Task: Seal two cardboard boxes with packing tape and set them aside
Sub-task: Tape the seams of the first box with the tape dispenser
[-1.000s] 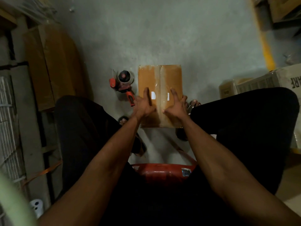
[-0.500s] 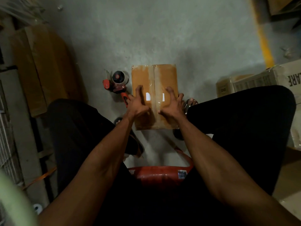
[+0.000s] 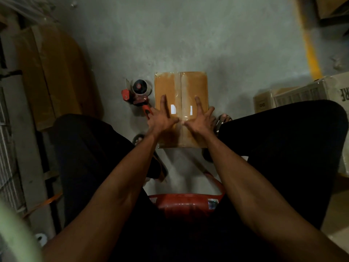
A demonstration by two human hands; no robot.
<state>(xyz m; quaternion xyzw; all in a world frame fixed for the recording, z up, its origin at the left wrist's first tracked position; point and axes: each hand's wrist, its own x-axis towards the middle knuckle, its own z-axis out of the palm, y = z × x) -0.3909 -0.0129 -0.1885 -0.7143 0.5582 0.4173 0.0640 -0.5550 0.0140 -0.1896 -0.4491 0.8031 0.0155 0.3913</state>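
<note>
Both hands lie flat with fingers spread, left hand and right hand pressing the taped cardboard box on the floor; forearms hide its near edge, tape dispenser's handle partly covered

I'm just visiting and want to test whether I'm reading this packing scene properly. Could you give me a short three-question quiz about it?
1. True or false: both hands lie flat on top of the cardboard box.
2. Which side of the box is the tape dispenser on? A) the person's left B) the person's right C) on top of the box
3. Fill in: the strip of clear tape runs along the box's centre ____.

Key
1. True: the left hand and the right hand press down with spread, straight fingers, one on each side of the tape.
2. A: it sits on the floor beside the box, with nobody holding it.
3. Seam.
</note>
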